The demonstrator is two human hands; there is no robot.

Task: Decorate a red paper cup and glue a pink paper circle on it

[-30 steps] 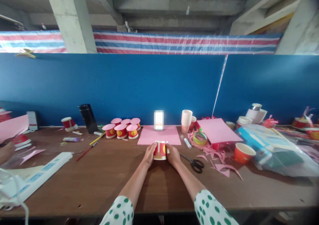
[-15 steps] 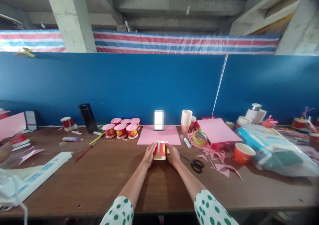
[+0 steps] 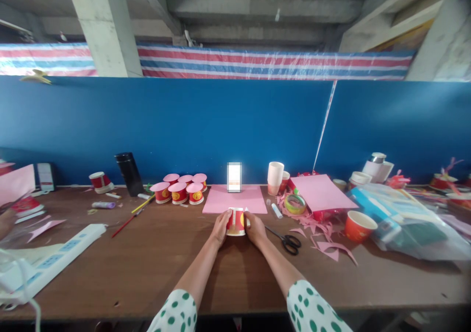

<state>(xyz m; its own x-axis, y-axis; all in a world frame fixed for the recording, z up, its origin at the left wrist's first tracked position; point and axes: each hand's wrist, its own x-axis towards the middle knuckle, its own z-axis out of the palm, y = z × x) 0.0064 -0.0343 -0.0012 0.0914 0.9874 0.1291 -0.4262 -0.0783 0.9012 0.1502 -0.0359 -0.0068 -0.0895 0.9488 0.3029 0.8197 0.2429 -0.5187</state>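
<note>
**Holding a red cup (image 3: 236, 222) two-handed**

Clamped from opposite sides by left hand (image 3: 221, 228) and right hand (image 3: 256, 229). Positioned before the pink paper (image 3: 217, 203), just left of the black-handled scissors (image 3: 290, 245), well apart from the pink-topped cups (image 3: 179, 195).

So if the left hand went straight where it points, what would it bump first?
The left hand, holding the red cup, would probably reach the pink paper first, though it might pass above: its height is unclear.

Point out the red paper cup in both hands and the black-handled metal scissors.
Red paper cup (image 3: 237, 222): head view, on its side wall.
Black-handled metal scissors (image 3: 284, 240): head view, at the handles' base.
</note>
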